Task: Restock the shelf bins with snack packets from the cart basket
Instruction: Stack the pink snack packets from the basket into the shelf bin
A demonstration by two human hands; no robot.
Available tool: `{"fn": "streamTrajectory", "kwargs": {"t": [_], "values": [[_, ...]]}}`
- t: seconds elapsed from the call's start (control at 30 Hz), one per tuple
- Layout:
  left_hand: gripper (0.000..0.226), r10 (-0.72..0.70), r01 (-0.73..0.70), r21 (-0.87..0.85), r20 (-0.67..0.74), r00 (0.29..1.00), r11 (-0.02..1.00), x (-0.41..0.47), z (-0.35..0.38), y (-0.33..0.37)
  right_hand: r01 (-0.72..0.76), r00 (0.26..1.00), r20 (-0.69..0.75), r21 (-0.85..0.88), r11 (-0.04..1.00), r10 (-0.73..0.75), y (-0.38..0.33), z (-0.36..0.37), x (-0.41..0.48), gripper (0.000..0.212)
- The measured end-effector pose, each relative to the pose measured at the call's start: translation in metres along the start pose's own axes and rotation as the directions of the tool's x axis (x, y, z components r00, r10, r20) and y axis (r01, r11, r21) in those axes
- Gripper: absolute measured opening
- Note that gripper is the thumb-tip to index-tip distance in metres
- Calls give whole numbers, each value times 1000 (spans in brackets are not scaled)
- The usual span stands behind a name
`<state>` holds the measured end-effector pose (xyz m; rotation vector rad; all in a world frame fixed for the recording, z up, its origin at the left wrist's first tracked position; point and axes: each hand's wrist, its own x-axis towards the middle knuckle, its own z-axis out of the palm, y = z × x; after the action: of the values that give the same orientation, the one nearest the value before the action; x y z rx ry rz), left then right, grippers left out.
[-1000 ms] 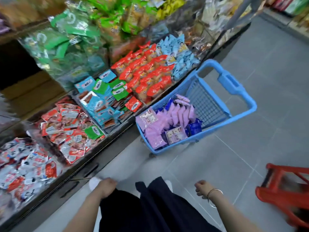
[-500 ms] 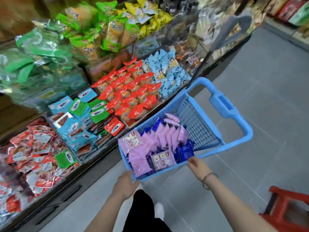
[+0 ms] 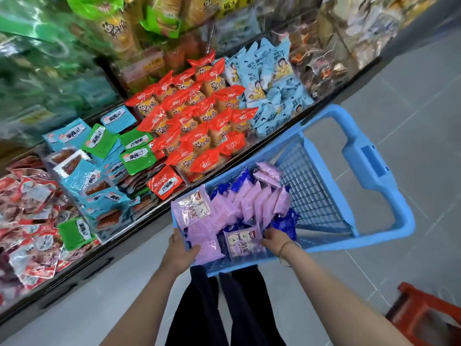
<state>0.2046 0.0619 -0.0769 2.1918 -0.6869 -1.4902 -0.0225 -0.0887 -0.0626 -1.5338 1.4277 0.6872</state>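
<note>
hands now reach basket (image 3: 389, 236): left hand (image 3: 179, 253) clamps near rim, right hand (image 3: 274, 239) curls onto packets (image 3: 252, 203), grip unclear. light, slippery film; pinch seam just ahead of right hand.

Blue basket (image 3: 389, 228), lilac pkts (image 3: 252, 203), prob. navy pkts (image 3: 284, 222).
</note>
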Motion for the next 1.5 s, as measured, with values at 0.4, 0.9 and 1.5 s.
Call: {"fn": "streamTrajectory", "kwargs": {"t": [0.4, 0.9, 1.5], "values": [[67, -150, 147, -31, -230, 962, 989, -1, 23, 2, 52, 997, 54, 136, 989, -60, -9, 22, 45, 11], [70, 104, -96, -58, 151, 983, 994, -23, 31, 99, 557, 782, 53, 385, 736, -620, -46, -61, -20, 22], [23, -210, 86, -839, -34, 977, 537, -61, 17, 64, -57, 924, -234, 698, 713, 303, 11, -49, 112, 78]]}}
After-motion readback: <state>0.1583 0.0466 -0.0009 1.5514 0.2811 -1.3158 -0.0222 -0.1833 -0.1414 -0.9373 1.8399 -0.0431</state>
